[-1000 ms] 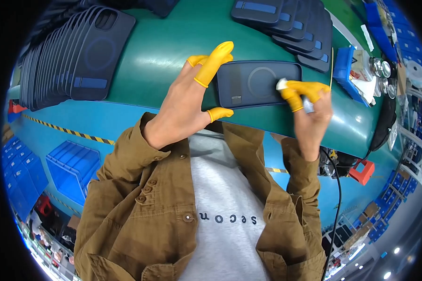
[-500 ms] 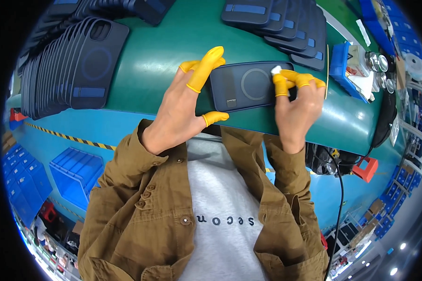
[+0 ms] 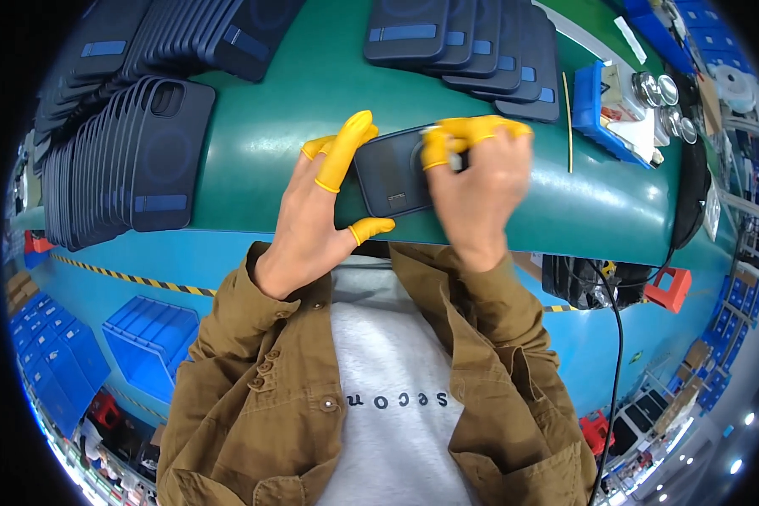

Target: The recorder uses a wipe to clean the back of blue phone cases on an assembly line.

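Note:
A dark blue phone case [image 3: 388, 173] with a faint ring on its back lies on the green table, slightly tilted from the table's edge. My left hand [image 3: 308, 211], in yellow finger cots, is open at the case's left end, its thumb near the lower edge and its fingers near the upper corner. Over the case's right part, my right hand [image 3: 481, 181] is closed, its yellow-covered fingertips pinching a small white wad [image 3: 431, 130]. Most of the wad and the ring's right side are hidden by that hand, which is blurred.
Rows of similar cases [image 3: 169, 156] lean at the left and far left. Another overlapping row of cases [image 3: 406, 34] lies at the far right. A blue bin [image 3: 590, 105] with round metal-lidded containers stands on the right, beside a thin stick [image 3: 567, 122].
My right hand has slid left across the case with the white wad. The case now sits more tilted, and my left hand stays at its left end. The whole view has shifted slightly.

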### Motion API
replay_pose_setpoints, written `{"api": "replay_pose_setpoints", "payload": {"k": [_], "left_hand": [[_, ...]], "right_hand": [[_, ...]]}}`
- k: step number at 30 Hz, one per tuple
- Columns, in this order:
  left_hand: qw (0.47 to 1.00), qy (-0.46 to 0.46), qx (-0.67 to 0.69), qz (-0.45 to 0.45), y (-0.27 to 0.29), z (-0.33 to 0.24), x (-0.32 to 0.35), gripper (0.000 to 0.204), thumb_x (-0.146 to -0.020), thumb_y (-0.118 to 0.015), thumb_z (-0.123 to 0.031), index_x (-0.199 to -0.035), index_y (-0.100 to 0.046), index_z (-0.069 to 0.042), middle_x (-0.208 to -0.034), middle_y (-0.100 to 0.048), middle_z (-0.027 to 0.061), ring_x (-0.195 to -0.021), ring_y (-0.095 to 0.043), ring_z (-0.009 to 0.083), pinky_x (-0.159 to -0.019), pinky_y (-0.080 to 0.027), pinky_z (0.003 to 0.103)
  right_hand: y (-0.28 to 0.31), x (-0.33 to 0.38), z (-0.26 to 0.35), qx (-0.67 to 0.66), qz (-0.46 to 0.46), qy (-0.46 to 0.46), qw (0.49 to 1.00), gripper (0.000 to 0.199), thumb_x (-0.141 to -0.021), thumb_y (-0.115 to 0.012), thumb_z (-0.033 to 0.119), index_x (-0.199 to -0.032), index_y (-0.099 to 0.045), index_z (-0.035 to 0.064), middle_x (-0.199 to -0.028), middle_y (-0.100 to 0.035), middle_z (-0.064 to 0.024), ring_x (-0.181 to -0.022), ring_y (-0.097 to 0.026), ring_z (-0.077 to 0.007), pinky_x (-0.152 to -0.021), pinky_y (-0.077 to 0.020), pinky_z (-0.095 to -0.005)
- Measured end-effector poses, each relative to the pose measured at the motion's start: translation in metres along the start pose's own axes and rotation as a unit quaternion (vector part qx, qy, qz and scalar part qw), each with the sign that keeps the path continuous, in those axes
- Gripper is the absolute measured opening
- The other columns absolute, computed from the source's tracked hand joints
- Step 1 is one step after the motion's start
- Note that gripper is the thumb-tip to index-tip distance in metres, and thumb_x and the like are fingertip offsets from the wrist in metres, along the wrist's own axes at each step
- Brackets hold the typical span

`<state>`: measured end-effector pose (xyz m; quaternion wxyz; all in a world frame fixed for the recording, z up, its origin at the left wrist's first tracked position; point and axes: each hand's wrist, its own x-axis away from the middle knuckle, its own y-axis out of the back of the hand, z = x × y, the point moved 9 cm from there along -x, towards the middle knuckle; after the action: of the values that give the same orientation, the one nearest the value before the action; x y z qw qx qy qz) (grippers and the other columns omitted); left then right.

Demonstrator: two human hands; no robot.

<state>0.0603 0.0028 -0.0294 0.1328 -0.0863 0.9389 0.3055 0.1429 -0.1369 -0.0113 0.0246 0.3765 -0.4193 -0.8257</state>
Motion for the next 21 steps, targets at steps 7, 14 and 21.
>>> {"api": "replay_pose_setpoints", "payload": {"k": [7,14,21], "left_hand": [[1.000,-0.009,0.000,0.002,-0.004,-0.004,0.000,0.110,-0.054,-0.091,-0.004,-0.151,-0.040,-0.005,-0.133,-0.060,0.0140,-0.114,-0.054,0.0366,-0.098,-0.047,0.043],[1.000,-0.009,0.010,0.003,-0.002,-0.004,-0.001,0.110,-0.054,-0.091,-0.004,-0.151,-0.040,-0.005,-0.133,-0.060,0.0135,-0.113,-0.054,0.0367,-0.098,-0.046,0.043],[1.000,-0.008,-0.010,0.015,-0.005,-0.006,-0.001,0.110,-0.057,-0.091,-0.006,-0.153,-0.038,-0.008,-0.134,-0.059,0.0124,-0.115,-0.052,0.0371,-0.099,-0.045,0.043]], "right_hand": [[0.032,0.013,-0.053,0.097,0.049,-0.105,0.989,0.018,-0.067,-0.079,0.008,-0.078,-0.065,0.0034,-0.082,-0.065,-0.0124,-0.082,-0.057,-0.0346,-0.068,-0.0455,-0.0442],[0.051,0.034,-0.108,-0.148,0.006,-0.352,0.924,0.015,-0.078,-0.077,0.003,-0.092,-0.075,0.0041,-0.080,-0.068,-0.0081,-0.069,-0.056,-0.0195,-0.068,-0.0444,-0.0321],[0.035,0.005,-0.045,0.104,0.011,-0.060,0.993,0.019,-0.070,-0.082,0.007,-0.085,-0.069,0.0074,-0.083,-0.062,-0.0079,-0.081,-0.056,-0.0326,-0.071,-0.0450,-0.0428]]}}
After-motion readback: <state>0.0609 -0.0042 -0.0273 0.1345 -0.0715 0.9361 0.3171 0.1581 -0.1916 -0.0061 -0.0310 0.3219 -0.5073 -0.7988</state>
